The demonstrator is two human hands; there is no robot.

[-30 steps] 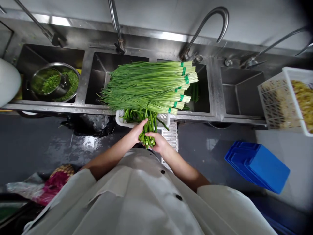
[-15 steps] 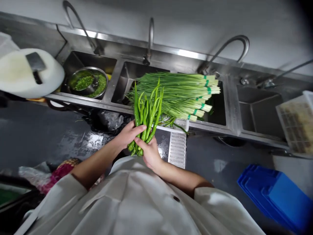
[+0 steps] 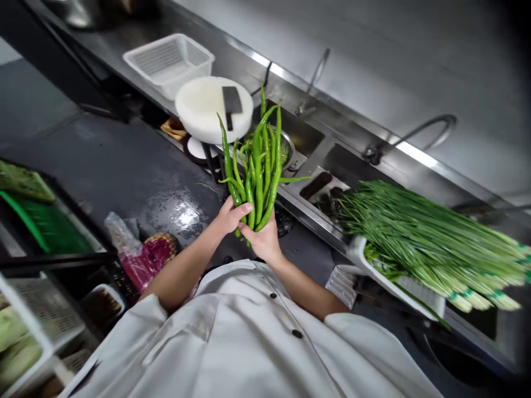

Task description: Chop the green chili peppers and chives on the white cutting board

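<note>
A bunch of long green chili peppers (image 3: 259, 166) stands upright between my two hands, tips fanned out at the top. My left hand (image 3: 232, 216) is wrapped round the lower left side of the bunch, thumb across the front. On the lower right side my right hand (image 3: 264, 236) grips the same bunch, its thumb also in front. Behind the peppers are a round white chopping board (image 3: 199, 108) with a cleaver (image 3: 232, 100) on it, and a metal bowl (image 3: 292, 149) in a sink, partly hidden by the peppers.
A white basket (image 3: 166, 66) sits on the counter beyond the board. Bundled green chives (image 3: 431, 237) lie across the sinks at right, over a white tray (image 3: 431, 301). Faucets line the wall. At left are a crate rack (image 3: 53, 254) and a pink bag (image 3: 145, 265) on the floor.
The view has turned left: the chives and sinks now lie farther right, and the white basket and crate rack have come into view. Both hands still hold the peppers.
</note>
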